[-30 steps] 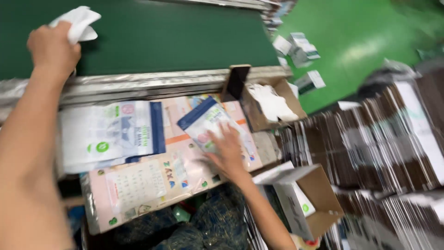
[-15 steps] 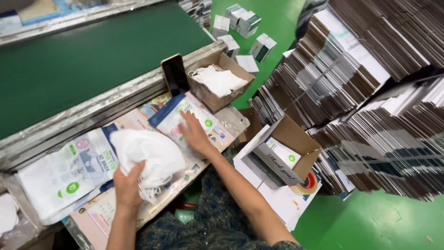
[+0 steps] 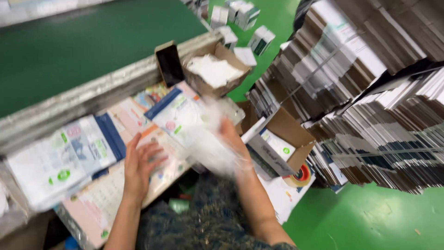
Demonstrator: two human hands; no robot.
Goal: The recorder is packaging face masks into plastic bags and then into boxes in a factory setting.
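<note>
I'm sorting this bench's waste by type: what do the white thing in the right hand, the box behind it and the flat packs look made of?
White item in the right hand: probably soft nonwoven fabric or thin film, too blurred to tell. Open box: brown corrugated cardboard, matte, raw edges. Flat packs by the left hand: glossy printed plastic film, judging by the sheen.

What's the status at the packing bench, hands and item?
Left hand flat, open on the pink printed sheets. Right hand on a blurred white soft item; grip unclear. Open brown cardboard box just right of it.
</note>
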